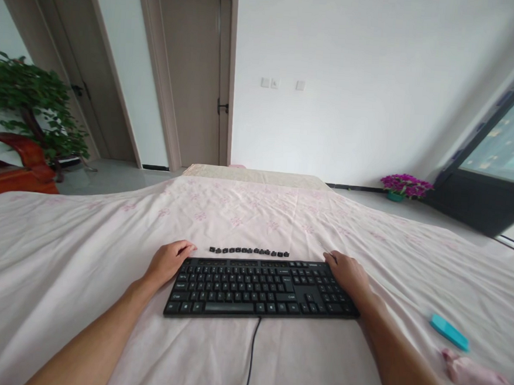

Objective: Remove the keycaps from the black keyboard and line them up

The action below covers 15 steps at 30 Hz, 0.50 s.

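A black keyboard [261, 288] lies on a pale pink bedsheet [255, 216], its cable [251, 356] running toward me. My left hand [168, 261] rests at its left end, fingers curled over the far left corner. My right hand [348, 275] lies on its right end, fingers bent over the far right corner and the number pad. Beyond the keyboard, a row of several loose black keycaps [249, 251] sits on the sheet between my hands.
A teal flat object [448, 332] and a pink bundle [477, 375] lie on the sheet at the right. A potted green plant [29, 103] and red wooden furniture [14, 169] stand at left, doors [193, 71] behind, purple flowers [405, 185] by the window [502, 145].
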Each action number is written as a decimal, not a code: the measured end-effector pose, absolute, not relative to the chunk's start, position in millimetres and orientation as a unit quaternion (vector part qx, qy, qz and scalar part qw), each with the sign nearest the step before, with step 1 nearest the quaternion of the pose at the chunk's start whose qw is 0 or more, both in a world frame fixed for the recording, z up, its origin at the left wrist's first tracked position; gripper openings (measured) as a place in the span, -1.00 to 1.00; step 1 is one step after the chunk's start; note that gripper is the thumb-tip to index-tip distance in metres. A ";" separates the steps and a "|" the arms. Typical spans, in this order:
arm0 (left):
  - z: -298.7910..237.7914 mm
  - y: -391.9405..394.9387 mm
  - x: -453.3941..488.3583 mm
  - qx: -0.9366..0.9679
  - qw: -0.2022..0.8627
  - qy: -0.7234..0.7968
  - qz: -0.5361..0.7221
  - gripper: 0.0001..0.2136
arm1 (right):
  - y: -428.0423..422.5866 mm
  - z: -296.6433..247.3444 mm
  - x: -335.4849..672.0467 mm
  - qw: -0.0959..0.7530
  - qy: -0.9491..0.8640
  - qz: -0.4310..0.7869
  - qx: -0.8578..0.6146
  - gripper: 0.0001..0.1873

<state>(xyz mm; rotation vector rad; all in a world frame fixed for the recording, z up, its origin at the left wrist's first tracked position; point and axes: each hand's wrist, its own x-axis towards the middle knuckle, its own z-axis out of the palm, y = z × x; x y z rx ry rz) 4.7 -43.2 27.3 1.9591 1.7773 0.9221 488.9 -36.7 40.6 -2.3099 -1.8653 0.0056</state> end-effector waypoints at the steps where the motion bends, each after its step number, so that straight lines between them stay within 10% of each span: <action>1: 27.2 -43.0 4.7 0.689 0.169 0.625 0.325 -0.66 | -36.6 39.9 489.0 0.084 -0.625 0.001 -0.776 -0.50; 15: 26.9 -41.0 3.4 0.676 0.169 0.650 0.303 -0.63 | -40.1 44.0 481.3 0.082 -0.622 -0.013 -0.779 -0.51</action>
